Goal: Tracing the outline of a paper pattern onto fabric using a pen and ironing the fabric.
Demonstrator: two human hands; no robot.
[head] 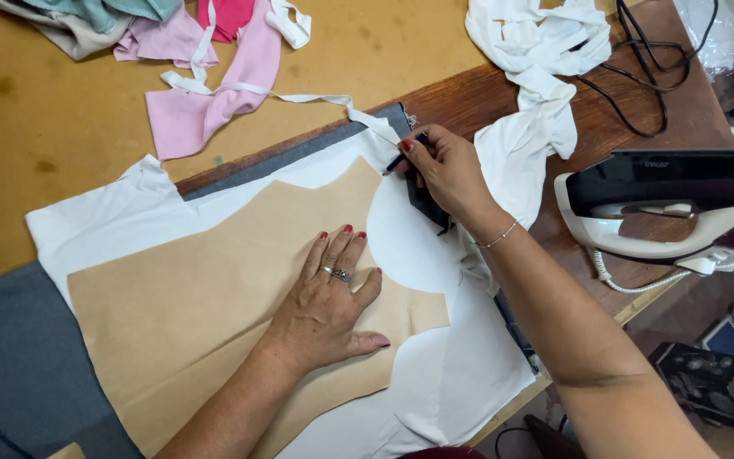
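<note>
Gripping blue pen point(403, 159), right hand point(448, 170) hides tip; pattern point(214, 297) cut off.

A plain tan paper pattern point(214, 289) lies on white fabric point(460, 374), which rests on a grey cloth point(10, 357) over a mustard-yellow table top point(53, 110) with a reddish-brown wooden edge point(630, 93). The left hand point(324, 310) and right hand point(448, 170) both have red nails (the left wears silver rings), and the right holds a blue pen point(404, 155). Pink scraps point(214, 85), teal fabric point(104, 10), white strips point(541, 34), a black cord point(647, 68) and a white-and-black iron point(664, 204) lie around.
</note>
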